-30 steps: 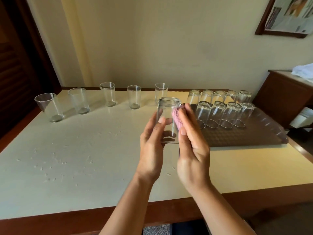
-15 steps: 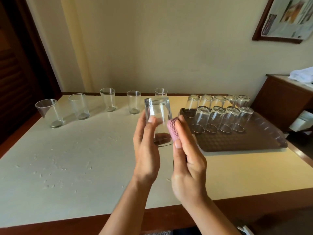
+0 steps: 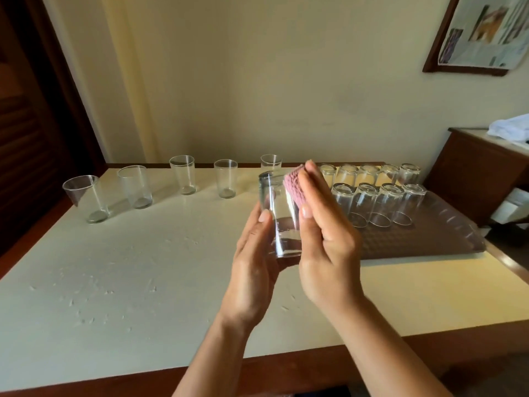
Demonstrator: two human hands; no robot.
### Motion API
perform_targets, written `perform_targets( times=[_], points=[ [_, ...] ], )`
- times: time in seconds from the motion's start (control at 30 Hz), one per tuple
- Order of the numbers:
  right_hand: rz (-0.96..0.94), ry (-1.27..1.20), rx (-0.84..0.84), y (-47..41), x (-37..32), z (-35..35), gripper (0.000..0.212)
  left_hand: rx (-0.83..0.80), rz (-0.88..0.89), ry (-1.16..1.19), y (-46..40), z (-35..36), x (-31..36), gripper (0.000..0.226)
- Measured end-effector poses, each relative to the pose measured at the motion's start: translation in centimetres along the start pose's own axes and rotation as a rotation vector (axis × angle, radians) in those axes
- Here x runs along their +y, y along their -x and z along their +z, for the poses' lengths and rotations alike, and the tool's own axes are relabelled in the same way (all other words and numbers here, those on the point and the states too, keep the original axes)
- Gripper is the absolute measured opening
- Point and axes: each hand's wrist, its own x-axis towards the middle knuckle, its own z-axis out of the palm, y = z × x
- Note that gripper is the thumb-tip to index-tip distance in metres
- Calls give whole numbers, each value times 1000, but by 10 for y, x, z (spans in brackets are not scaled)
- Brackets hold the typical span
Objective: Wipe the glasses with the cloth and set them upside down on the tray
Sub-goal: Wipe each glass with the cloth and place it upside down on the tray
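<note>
Right hand [image 3: 326,233] hides most of the pink cloth [image 3: 294,187] — framed picture [image 3: 483,32] cut off.

Cream-topped rectangular table with dark wood edging [image 3: 114,282] stands against a plain pale yellow wall [image 3: 257,81]. Left of table: dark brown louvred wooden door [image 3: 25,133]. Right of table: brown wooden side cabinet [image 3: 475,173], white crumpled fabric [image 3: 511,128] on its top. Above cabinet: dark-framed picture [image 3: 483,30] (contents blurred). Light soft, warm.
</note>
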Motion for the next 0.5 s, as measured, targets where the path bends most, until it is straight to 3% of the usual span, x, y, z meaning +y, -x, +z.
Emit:
perform_targets(
  times=[0.2,0.37,0.5],
  points=[
    [-43,25,-73,40,-6,7,38,110,9,78,-13,0,15,38],
    [-74,49,-111,2,2,-7,40,-25,-68,19,-2,3,8,50],
    [-84,41,-162,-2,-3,-8,40,56,-25,69,-9,5,12,64]
  ],
)
